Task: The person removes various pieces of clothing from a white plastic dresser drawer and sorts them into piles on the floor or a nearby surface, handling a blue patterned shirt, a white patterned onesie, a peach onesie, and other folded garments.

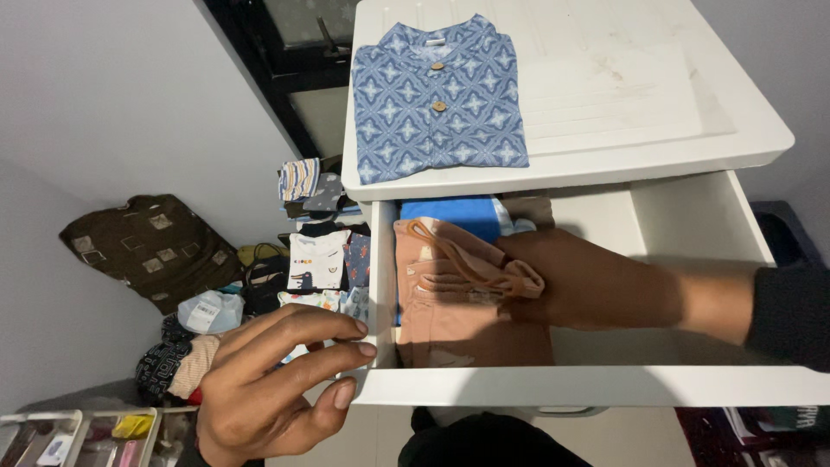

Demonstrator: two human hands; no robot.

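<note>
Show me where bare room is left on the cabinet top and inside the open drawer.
On the cabinet top, everything right of the folded blue patterned shirt is bare. In the drawer, the right half lies free apart from the right hand and its forearm. The left side is crowded: peach drawstring garment, blue folded cloth. The left hand is at the drawer's front corner.

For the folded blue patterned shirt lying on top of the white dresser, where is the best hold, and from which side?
Probably the near folded hem of the blue patterned shirt, approached from the drawer side. That edge lies flat and close to the front lip of the dresser top, nothing covers it, and both hems are square. Sliding fingers under both lower corners should keep the fold intact; the collar sits at the far end.
</note>
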